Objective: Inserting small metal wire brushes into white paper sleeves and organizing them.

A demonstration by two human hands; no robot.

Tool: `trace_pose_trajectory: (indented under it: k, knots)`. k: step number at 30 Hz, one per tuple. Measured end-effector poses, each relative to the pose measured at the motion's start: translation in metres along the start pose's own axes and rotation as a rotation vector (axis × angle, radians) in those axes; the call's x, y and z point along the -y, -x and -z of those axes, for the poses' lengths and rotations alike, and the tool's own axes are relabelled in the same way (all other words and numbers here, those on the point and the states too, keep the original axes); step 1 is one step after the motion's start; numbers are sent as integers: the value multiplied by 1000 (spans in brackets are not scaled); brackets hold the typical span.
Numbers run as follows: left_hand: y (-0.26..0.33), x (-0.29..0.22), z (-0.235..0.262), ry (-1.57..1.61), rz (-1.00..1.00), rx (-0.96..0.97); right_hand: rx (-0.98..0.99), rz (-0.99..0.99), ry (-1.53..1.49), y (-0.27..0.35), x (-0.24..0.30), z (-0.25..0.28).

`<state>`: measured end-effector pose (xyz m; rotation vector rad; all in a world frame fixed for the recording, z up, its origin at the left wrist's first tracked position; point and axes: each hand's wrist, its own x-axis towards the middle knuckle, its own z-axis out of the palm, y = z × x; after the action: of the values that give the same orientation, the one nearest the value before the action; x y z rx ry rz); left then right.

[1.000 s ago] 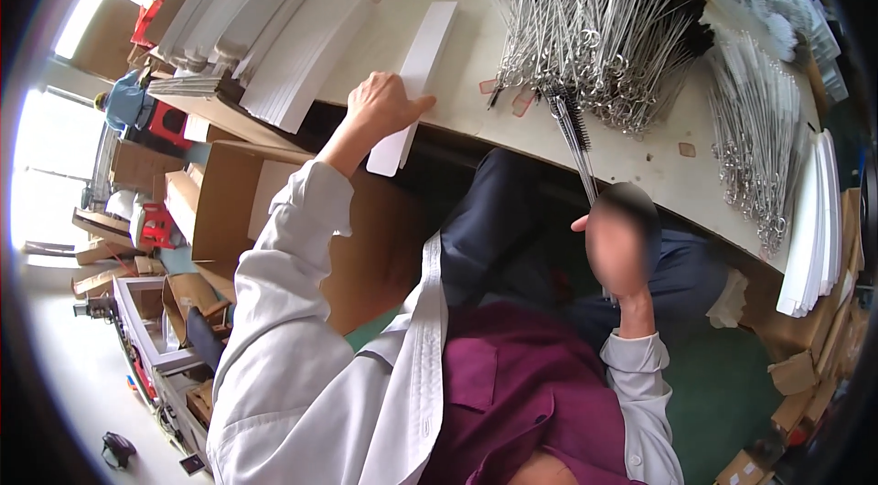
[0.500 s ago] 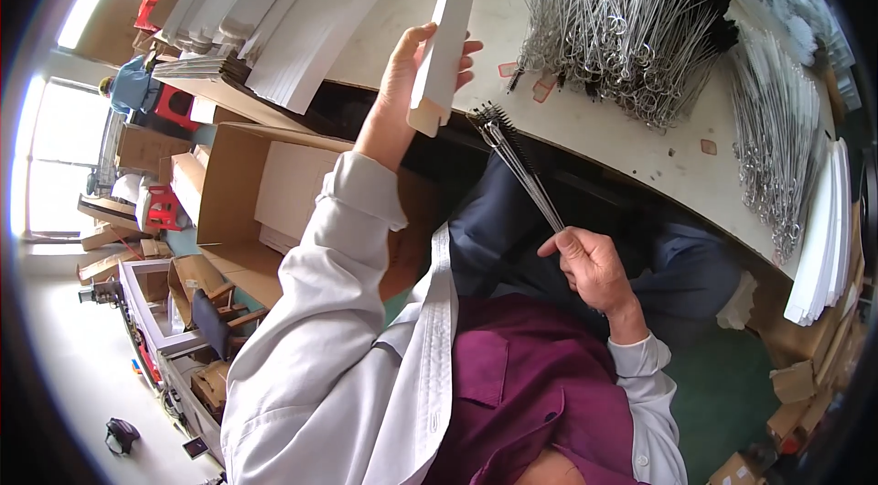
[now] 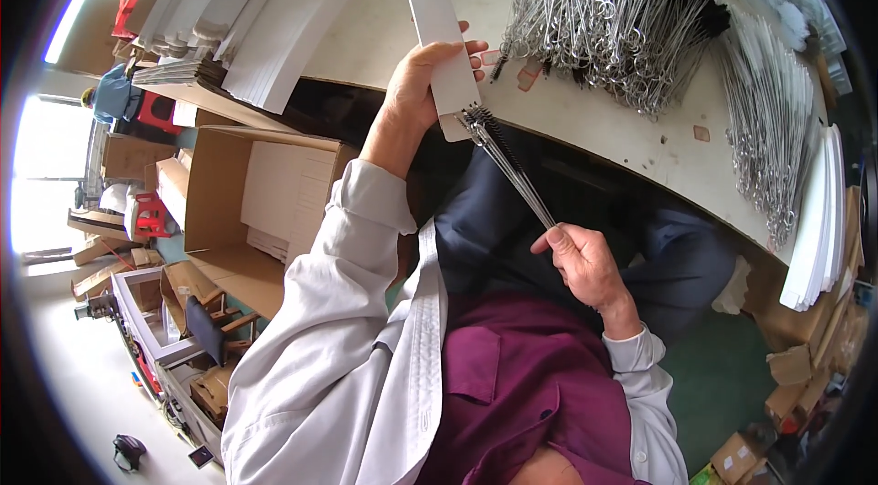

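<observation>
Gripping a white paper sleeve above the table's near edge, left hand — right hand pinches thin wire brushes | brush tips touch sleeve's lower mouth, axes aligned.

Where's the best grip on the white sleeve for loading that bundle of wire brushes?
Grip the white sleeve near its lower, open end, wrapping from the left side as the left hand does. It is long, flat and narrow, so a hold close to the mouth likely steadies it while the right hand points the bundle of wire brushes at the mouth from below.
</observation>
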<state>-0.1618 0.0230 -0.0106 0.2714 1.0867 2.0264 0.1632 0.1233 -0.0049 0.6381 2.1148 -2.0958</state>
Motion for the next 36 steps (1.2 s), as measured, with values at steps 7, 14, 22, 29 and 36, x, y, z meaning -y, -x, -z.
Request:
trace_pose_trajectory:
  k: [7,14,22,29,36]
  knots:
    - [7,2,-14,96,-92,-55,72,-141,-132,-3,-9,-1]
    - [23,6,-30,100,-156,-60,194,-314,-381,-4,-7,6]
    - [41,47,-65,27,-68,-113,199,-305,-392,-29,17,17]
    - [43,63,-70,184,-63,-262,36,15,66,-49,34,30]
    - [39,58,-57,217,-163,-232,-260,85,-213,-13,9,34]
